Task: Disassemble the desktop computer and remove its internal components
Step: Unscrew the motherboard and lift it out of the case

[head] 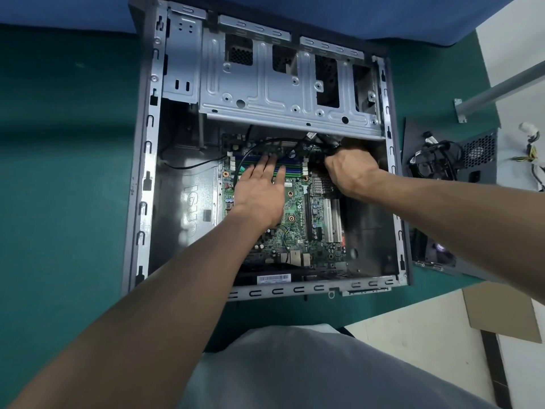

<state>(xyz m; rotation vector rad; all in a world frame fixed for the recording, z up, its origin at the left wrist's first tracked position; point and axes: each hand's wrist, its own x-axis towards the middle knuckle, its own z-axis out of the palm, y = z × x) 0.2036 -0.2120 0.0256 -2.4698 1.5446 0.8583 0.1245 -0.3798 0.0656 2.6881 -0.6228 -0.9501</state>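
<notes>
Green table top [59, 187] lies under everything, with a blue board [73, 10] along the far edge. On the table the computer case [138, 202] lies on its side with the cover off, so you look straight down into it. At the far end of the case sits a silver drive cage [280, 93] with holes cut in it. Nearer, the green motherboard [298, 225] lies flat on the case floor.

The left hand [259, 196] rests flat on the board, palm down. Its fingers are straight and a little spread, and the tips touch the blue and green memory slots [292, 171]. It holds nothing. A thin black cable [250, 152] bends in an arc just past those fingers.

The right hand [351, 169] is at the far right corner of the board, just under the edge of the drive cage. Its fingers are curled tight round a bunch of black wires [320, 141]. Beside that hand is a small silver heat sink [321, 183], and nearer still two white card slots [331, 222] stand side by side.

A barcode sticker [274, 278] shows at the near edge of the case. To the right of the case lies a dark grey power box [483, 172] with a mesh side and loose wires on it. A grey shirt [324, 367] fills the bottom of the view
</notes>
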